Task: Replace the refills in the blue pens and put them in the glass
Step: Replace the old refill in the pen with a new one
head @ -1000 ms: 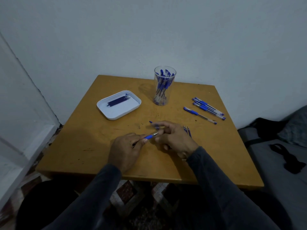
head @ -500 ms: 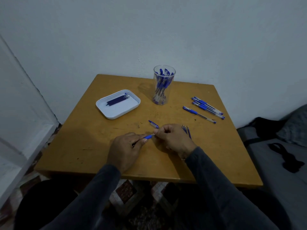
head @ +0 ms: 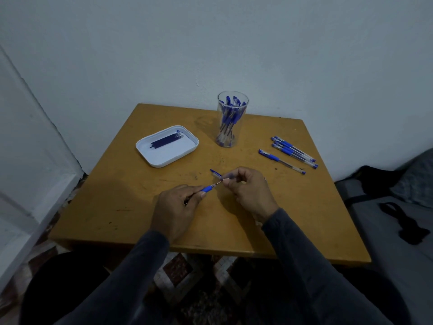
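My left hand (head: 175,207) grips a blue pen barrel (head: 207,189) near the middle of the wooden table (head: 117,200), its blue grip end pointing right. My right hand (head: 248,188) pinches the small tip piece (head: 225,181) at that end, where a thin refill point shows. A blue pen cap (head: 215,172) lies on the table just behind my fingers. The tall clear glass (head: 230,120) at the back holds several blue pens. A white tray (head: 167,145) at the back left holds several dark refills (head: 165,141).
Several blue pens (head: 293,152) lie loose on the table's right side. A white wall stands behind the table and a white door frame to the left. A grey seat with dark cloth (head: 407,226) is at the right.
My right hand moved from over the cap to the pen's tip and now pinches it, lifted slightly. The cap lies uncovered on the table. My left hand has kept its grip.
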`<state>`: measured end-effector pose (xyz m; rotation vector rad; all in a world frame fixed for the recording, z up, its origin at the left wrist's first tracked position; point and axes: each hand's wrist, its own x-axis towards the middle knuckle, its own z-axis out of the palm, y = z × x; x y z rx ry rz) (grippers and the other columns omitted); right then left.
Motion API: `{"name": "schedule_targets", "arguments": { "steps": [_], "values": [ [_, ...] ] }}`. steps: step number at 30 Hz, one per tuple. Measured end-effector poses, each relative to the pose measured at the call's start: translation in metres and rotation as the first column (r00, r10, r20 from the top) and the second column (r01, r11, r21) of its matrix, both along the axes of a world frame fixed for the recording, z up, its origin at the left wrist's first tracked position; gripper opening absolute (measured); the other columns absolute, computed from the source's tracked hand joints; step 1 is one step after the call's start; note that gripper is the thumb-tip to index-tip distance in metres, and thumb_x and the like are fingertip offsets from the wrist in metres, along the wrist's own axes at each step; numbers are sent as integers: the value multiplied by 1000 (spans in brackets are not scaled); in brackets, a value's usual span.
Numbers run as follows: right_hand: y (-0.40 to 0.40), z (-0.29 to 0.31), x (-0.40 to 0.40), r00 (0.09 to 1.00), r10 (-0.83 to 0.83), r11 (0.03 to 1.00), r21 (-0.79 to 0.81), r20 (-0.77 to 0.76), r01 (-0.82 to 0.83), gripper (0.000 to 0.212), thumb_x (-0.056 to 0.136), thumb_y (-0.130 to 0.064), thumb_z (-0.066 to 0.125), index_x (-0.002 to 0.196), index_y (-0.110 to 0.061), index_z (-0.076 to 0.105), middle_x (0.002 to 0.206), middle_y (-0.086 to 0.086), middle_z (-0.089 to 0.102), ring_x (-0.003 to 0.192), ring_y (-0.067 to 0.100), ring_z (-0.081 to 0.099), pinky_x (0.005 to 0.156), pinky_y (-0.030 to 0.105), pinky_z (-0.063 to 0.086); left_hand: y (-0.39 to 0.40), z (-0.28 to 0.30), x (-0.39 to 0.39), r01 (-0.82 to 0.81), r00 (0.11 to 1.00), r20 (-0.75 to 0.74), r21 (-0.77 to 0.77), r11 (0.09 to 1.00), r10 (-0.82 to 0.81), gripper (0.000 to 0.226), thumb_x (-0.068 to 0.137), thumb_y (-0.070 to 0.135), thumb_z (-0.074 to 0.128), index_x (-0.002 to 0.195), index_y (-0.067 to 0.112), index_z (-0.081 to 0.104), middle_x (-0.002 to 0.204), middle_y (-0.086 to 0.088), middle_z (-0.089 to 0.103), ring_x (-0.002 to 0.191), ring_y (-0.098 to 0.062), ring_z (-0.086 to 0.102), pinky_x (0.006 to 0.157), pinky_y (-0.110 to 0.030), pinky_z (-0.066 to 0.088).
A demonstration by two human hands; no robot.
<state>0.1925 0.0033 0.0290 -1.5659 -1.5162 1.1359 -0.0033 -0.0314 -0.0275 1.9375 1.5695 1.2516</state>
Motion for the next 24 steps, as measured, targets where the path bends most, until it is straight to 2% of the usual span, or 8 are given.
{"name": "schedule_targets", "arguments": {
  "steps": [3, 7, 12, 21, 23, 24],
  "values": [
    [1, -3, -6, 934, -15, 986, 159, 357, -45, 8, 97, -21, 67, 104, -22, 71, 101, -9, 63, 92, 6, 57, 71, 17, 43, -1, 2, 0, -19, 996, 84, 7, 1000, 18, 23, 94, 26, 69, 113, 15, 76, 88, 12, 70, 82, 4, 63, 75, -16, 48],
    [3, -6, -17, 814, 41, 981, 131, 580, -143, 17, 100, -26, 62, 115, -20, 69, 113, -5, 56, 97, 6, 51, 78, 18, 41, -1, 2, -1, -28, 987, 159, -27, 999, 31, 24, 92, 25, 72, 114, 15, 76, 98, 9, 73, 88, 0, 65, 80, -23, 54],
    [3, -11, -24, 769, 84, 982, 79, 634, -172, 24, 102, -30, 57, 122, -20, 65, 122, -1, 52, 100, 9, 48, 83, 23, 40, 0, 1, -2, -18, 980, 196, -30, 999, 24, 24, 90, 22, 74, 113, 15, 76, 101, 8, 73, 90, -5, 67, 80, -26, 57],
    [2, -15, -23, 775, 81, 977, 103, 626, -184, 25, 100, -29, 61, 124, -20, 66, 123, -1, 54, 101, 6, 46, 82, 20, 37, 0, 2, -2, 1, 974, 227, -34, 999, 7, 23, 89, 21, 75, 111, 16, 77, 100, 9, 74, 90, -5, 67, 79, -22, 56],
    [-1, -15, -21, 806, 42, 977, 143, 590, -155, 26, 100, -29, 62, 124, -21, 67, 121, -5, 57, 101, 4, 49, 82, 17, 38, -1, 2, -2, 11, 973, 231, -22, 1000, -5, 23, 89, 21, 75, 111, 16, 77, 100, 9, 74, 90, -6, 68, 79, -24, 56],
    [-5, -14, -20, 862, 26, 978, 164, 506, -126, 24, 100, -27, 62, 123, -22, 68, 118, -7, 59, 98, 2, 51, 80, 14, 38, -1, 2, -2, 19, 972, 235, -18, 1000, -14, 23, 89, 22, 75, 112, 16, 77, 99, 9, 74, 90, -7, 68, 79, -25, 56]
  ]
}}
